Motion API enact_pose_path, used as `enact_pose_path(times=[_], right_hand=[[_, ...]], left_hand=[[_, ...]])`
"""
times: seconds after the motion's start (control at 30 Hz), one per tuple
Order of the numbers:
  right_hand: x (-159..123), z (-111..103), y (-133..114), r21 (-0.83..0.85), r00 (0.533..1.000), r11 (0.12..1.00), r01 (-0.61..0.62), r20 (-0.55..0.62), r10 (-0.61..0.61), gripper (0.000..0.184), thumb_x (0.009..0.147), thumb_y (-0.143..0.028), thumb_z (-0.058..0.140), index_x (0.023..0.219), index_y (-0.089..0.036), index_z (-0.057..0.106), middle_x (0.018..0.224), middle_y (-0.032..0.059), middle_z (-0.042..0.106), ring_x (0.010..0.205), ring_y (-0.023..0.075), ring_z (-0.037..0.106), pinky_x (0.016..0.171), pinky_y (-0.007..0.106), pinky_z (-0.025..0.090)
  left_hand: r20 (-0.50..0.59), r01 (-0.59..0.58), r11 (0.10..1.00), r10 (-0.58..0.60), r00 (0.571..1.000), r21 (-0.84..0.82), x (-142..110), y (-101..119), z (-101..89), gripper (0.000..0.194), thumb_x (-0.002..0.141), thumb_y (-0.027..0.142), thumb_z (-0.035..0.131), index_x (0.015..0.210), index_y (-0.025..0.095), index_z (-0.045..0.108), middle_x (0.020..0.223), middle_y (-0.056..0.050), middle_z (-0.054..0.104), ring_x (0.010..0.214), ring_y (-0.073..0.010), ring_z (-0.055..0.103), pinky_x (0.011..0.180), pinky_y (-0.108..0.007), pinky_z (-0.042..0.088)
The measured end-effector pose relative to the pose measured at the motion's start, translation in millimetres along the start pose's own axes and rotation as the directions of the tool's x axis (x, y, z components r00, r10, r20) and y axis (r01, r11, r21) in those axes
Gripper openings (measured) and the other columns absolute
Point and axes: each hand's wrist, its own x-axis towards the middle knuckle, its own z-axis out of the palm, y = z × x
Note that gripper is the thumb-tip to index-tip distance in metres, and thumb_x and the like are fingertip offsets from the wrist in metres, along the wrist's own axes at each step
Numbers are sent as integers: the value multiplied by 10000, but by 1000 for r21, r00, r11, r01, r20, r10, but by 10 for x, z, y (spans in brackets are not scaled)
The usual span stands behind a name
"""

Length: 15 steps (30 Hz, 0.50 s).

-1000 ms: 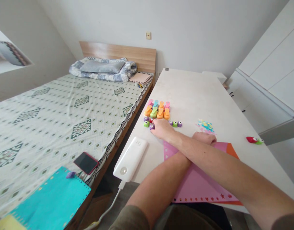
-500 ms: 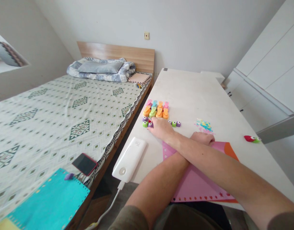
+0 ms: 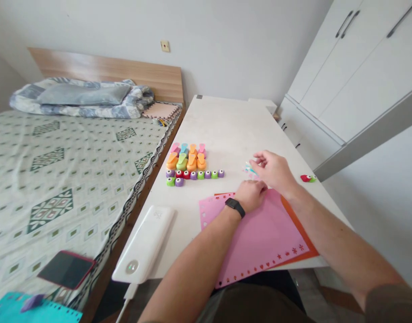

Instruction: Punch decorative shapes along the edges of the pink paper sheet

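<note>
Holes (image 3: 267, 264) lined left and bottom edges of the pink sheet (image 3: 269, 229) on the worktop (image 3: 222, 121); right edge looked unpunched! Left hand (image 3: 250, 196) curled over the top edge, contents hidden; right hand (image 3: 272, 169) hung by paper confetti (image 3: 249, 168), fingers bent, grip impossible to judge.
</note>
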Motion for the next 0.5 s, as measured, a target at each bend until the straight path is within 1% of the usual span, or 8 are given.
enact_pose_path(times=[0.03,0.1,0.17,0.23,0.27,0.33,0.4,0.5], right_hand=[[12,-89,319,-67,997,995,-69,-24,68,401,909,-496,643,1168,-192,686,966,89,755,810,227,683,790,350,510],[4,-266,955,-249,986,954,-165,-45,159,439,873,-477,666,1176,-160,700,1017,122,755,857,259,690,824,381,510],[-57,-434,1515,-435,977,880,-192,-1,213,480,852,-471,666,1184,-127,719,1092,172,741,973,309,684,905,420,491],[-163,-573,1936,-585,960,783,-209,28,278,519,839,-491,656,1188,-116,740,1138,214,723,1101,360,651,990,469,445],[-223,-626,2087,-623,954,755,-204,45,295,522,837,-496,648,1189,-124,746,1166,219,714,1147,365,633,1019,481,422],[-340,-689,2286,-654,950,736,-176,84,302,506,839,-500,630,1172,-141,757,1193,205,711,1189,353,610,1048,483,388],[-429,-705,2384,-661,954,737,-139,111,279,469,852,-490,607,1143,-159,767,1191,184,717,1181,327,610,1052,469,373],[-488,-683,2432,-675,962,730,-104,117,246,355,875,-410,579,1073,-198,783,1162,153,734,1142,297,615,1029,449,368]], left_hand=[[-9,-14,1000,14,1000,7,-10,4,0,182,987,250,553,1046,168,704,1027,-74,743,954,-204,693,905,-368,547],[-20,-27,999,28,999,21,-21,7,2,193,974,215,527,1006,184,715,1000,-74,760,945,-210,701,890,-336,535],[-30,-26,999,27,999,19,-21,-2,12,197,976,226,522,992,188,715,993,-74,766,934,-209,704,874,-318,528],[-41,-25,1000,25,999,8,-14,-20,31,194,980,233,521,989,191,710,987,-70,766,920,-204,703,863,-309,523],[-48,-27,1000,27,998,3,-11,-31,44,188,979,232,524,988,192,707,984,-68,766,912,-202,701,859,-307,520],[-63,-39,999,38,997,-8,-6,-54,72,174,974,230,532,985,192,702,979,-63,764,897,-197,696,850,-305,514],[-76,-49,999,47,996,-18,-3,-74,99,163,971,232,540,982,192,698,970,-58,762,880,-191,690,843,-304,508],[-88,-46,998,43,995,-37,0,-89,123,154,969,237,551,979,190,698,960,-53,758,866,-185,683,835,-299,504]])
